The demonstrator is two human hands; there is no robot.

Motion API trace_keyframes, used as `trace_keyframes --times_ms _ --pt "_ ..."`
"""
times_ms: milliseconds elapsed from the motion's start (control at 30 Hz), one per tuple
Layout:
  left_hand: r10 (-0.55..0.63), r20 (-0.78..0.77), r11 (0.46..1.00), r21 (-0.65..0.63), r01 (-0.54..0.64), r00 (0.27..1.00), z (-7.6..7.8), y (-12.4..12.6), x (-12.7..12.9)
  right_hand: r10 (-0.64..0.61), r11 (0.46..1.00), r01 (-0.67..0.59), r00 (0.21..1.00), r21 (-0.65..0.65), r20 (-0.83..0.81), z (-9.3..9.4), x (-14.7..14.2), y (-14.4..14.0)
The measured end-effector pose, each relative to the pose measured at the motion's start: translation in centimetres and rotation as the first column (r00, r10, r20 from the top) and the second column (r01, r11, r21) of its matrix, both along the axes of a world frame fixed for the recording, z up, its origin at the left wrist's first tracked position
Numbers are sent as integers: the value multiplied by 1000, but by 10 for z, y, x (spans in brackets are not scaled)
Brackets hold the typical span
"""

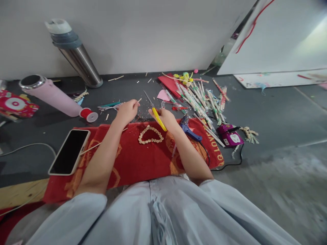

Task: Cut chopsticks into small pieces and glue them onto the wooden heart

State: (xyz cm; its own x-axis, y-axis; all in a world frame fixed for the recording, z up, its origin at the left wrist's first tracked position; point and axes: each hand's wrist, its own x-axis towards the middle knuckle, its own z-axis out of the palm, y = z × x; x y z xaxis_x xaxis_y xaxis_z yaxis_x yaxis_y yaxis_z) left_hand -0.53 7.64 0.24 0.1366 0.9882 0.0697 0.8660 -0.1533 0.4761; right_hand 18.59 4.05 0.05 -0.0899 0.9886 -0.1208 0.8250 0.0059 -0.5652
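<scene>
My left hand is closed in a pinch on a thin wooden stick, whose short end pokes out past the fingertips. My right hand grips yellow-handled scissors, their blades pointing up and away toward the wall. On the red towel, just below and between the hands, lies a heart-shaped outline of small wooden pieces. Another length of thin stick shows beside my left forearm; whether it joins the held one cannot be seen. A blue glue gun rests right of my right wrist.
Several plastic-wrapped stick bundles lie at back right, near a purple box. To the left are a phone, a red ribbon spool, a pink tumbler and a steel thermos. A pale wall stands behind.
</scene>
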Motion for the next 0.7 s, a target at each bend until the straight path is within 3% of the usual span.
trace_keyframes --times_ms 367,700 --pt "-83 324 995 74 62 942 2 -4 13 86 994 -83 996 65 -35 -1 1 -8" --pt "-151 269 988 59 141 951 6 -8 18 111 991 -106 992 84 -66 5 2 -13"
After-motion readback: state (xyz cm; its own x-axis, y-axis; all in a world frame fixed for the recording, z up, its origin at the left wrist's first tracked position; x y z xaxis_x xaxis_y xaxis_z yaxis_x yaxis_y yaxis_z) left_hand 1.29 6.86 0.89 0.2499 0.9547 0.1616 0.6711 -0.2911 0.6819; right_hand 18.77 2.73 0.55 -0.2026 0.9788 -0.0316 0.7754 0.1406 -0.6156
